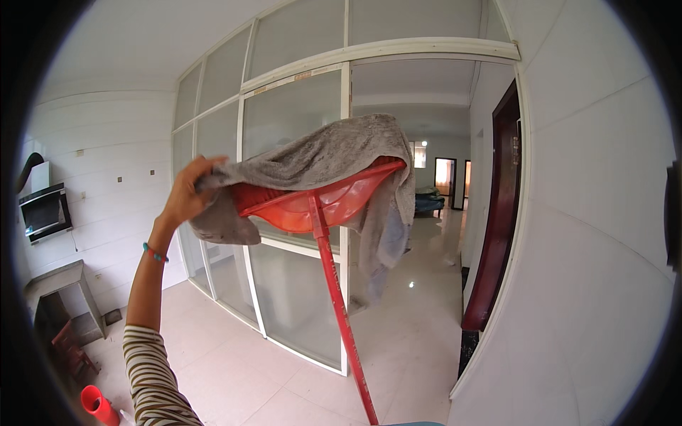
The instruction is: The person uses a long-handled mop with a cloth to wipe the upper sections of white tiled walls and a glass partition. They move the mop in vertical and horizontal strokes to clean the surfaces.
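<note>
My left hand (193, 190) is raised at the left and pinches one end of a grey cloth (325, 154); the fingers are slightly blurred. The cloth lies draped over the head of a red plastic broom (341, 207), which is held up with its head at the top. On the right side the cloth hangs down in loose folds. The broom's red handle (341, 309) bears writing and slants down to the bottom edge of the view. My right hand is out of view.
A white-framed glass partition (293, 298) stands behind the broom, with a doorway beside it. A dark red door (495, 223) is at the right. At the lower left are a red bucket-like container (98, 404), a small reddish chair (72, 349) and a concrete counter (58, 279). A range hood (45, 213) hangs above.
</note>
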